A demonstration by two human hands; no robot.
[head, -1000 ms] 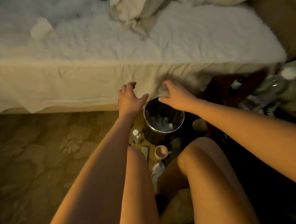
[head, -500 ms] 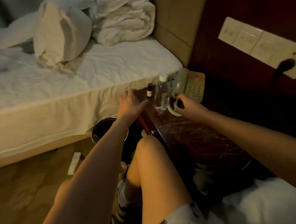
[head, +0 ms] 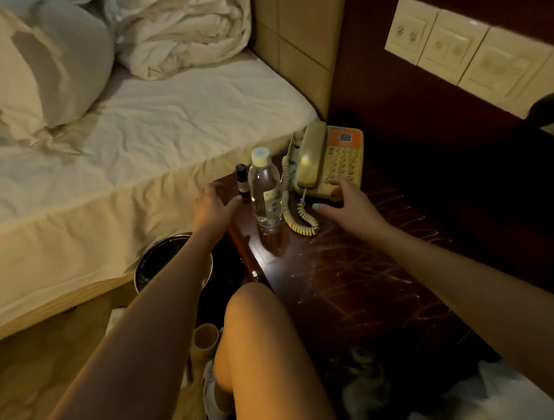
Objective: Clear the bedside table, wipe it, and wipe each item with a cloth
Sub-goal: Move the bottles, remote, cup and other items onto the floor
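**Bedside bench part-cleared; three items left at its far corner**

Bench (head: 356, 286), of dark red wood, fills the right of my head view, with the near end lowest in frame. Nearest me, a dark crumpled heap (head: 362, 377) lies at the bench's near end. I cannot tell whether it is the cloth. On the floor left of my knee stands a cup (head: 206, 337), and beyond it a round bin (head: 161, 260) sits between bench and bed (head: 133, 147).

The bare middle of the bench carries pale looping streaks. I read them as wipe marks or smeared dust, but cannot say which.

Further out, the left grip (head: 213, 204) hangs over the bench's left edge, its fingers spread and holding nothing, just beside a small dark-capped vial (head: 242, 178). The right grip (head: 350, 204) is likewise spread and empty. Its fingertips are at the near edge of the telephone (head: 329, 160), though I cannot confirm contact. Between the grips stands a clear water bottle (head: 265, 191), upright, with the telephone's coiled cord (head: 297, 215) lying just right of it.

Judged progress: clearing is under way but unfinished, since vial, bottle and telephone remain on the bench. A full wipe of the top and the wiping of each item appear to lie ahead.

Farthest, a switch panel (head: 474, 55) is mounted on the wall.
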